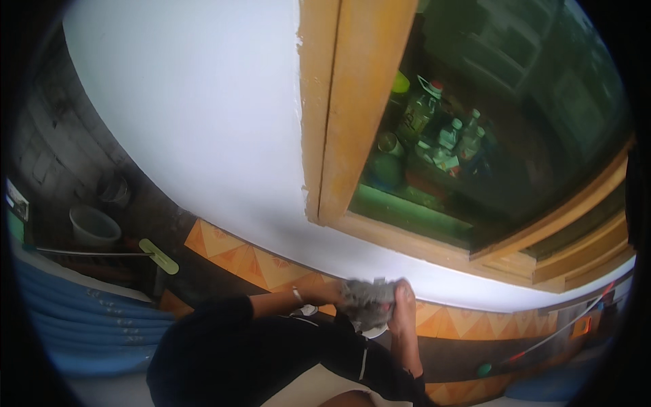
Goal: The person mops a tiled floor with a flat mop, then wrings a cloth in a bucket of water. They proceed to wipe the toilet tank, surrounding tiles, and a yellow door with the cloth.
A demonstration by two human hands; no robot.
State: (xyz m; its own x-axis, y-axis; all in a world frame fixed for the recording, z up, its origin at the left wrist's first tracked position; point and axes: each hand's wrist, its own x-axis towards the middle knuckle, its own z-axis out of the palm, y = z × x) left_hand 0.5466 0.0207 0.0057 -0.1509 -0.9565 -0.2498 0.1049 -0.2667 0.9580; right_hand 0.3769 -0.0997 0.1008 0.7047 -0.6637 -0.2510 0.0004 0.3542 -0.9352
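A crumpled grey cloth (370,305) is held up in front of my body, close to the white wall. My right hand (404,300) grips its right side, with the fingers wrapped over the edge. On the other side my left hand (333,293) holds the cloth, and its fingers are mostly hidden behind the folds. Both sleeves are black, and a pale band circles my left wrist. Just below the cloth a white curved edge (377,332) shows; what it belongs to is hidden.
A wood-framed window (356,102) stands ahead, with several bottles (452,135) behind its glass. Orange patterned tiles (264,262) edge the wall's foot. To the left are a bucket (95,226), a green flat mop (158,256) and a blue covering (86,325). A long pole (554,330) slants at right.
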